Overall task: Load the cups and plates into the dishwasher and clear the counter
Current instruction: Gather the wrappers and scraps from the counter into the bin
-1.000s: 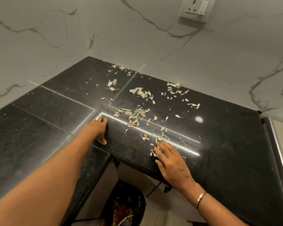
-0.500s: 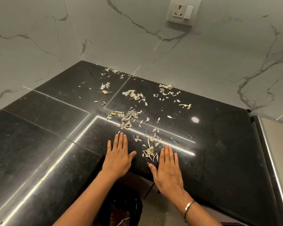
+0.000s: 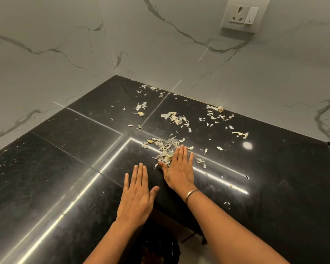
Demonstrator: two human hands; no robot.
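1. Half a second earlier both hands lay flat side by side near the front edge. Now the right hand has reached further up the frame, and its straight, closed-together fingers rest on the biggest heap of peels at frame centre, with the thumb spread to the left
2. The left hand has stayed low, just below centre. It is flat, fingers straight and together, thumb out to the right, and it holds nothing. It lies at the inner corner of the black counter. A second ago it was further left, on that corner's edge
3. Judged from this, a sweep is starting: the right hand is placed to drag the heap toward the edge, where the bin stands at bottom centre, and the left hand waits by the drop. The counter-clearing part is in hand but far from finished — most scraps lie in the upper centre, up to the wall
4. Counted:
   - two hands
   - one counter
   - one bin
   - one socket plate at upper right
   - one bangle on the right wrist
   - about six loose clumps of peel, the single scraps too many to count
5. No cup, plate or dishwasher shows anywhere in the frame — so how far the loading has got cannot be told
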